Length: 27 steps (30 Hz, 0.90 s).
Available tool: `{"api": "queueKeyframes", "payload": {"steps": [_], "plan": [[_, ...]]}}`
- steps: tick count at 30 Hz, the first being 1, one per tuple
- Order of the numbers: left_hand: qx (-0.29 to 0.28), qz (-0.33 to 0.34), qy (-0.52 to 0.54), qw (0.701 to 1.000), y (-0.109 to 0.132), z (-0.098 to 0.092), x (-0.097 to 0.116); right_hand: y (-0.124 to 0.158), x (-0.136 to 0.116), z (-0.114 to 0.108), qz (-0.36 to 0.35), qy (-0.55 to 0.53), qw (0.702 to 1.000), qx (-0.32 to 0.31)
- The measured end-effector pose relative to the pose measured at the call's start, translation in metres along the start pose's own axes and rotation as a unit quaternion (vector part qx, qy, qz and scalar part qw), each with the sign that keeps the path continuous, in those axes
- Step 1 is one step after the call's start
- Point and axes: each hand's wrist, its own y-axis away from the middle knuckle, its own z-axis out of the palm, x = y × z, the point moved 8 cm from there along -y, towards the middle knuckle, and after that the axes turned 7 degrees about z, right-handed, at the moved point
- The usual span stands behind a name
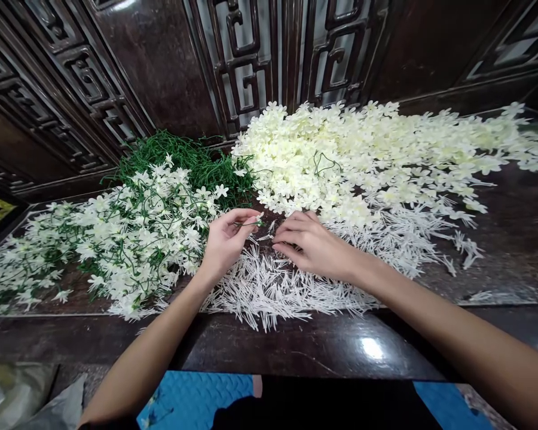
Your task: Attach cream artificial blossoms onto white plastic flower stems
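My left hand [226, 239] pinches a thin green stem [250, 224] with a small white tip, held just above the dark wooden table [296, 346]. My right hand [311, 245] rests palm down, fingers curled, on a spread of white plastic stamen pieces [273, 289]; what its fingertips hold is hidden. A big heap of loose cream flower petals [376, 155] lies right behind my right hand. To the left of my left hand lies a pile of assembled white flowers on green stems [130, 239]. A bunch of bare green stems [183, 158] sits behind that pile.
A dark carved wooden panel [242, 60] stands close behind the heaps. The table's front edge runs near my body. Below it show a blue mat [192, 400] and, at the lower left, a pale plastic bag [18, 394].
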Motion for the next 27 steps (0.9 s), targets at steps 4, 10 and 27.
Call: {"api": "queueKeyframes", "payload": {"steps": [4,10,27], "plan": [[-0.019,-0.03,0.034,0.999,0.001,0.002,-0.012,-0.001,0.003,-0.021,0.023,-0.11,0.991,0.073],[-0.037,-0.057,0.078,0.995,0.004,0.008,-0.017,0.001,-0.005,-0.037,0.032,-0.214,0.97,0.107],[-0.077,-0.002,0.011,0.997,0.005,0.018,0.003,0.002,-0.004,-0.034,0.043,-0.215,0.971,0.096]]}}
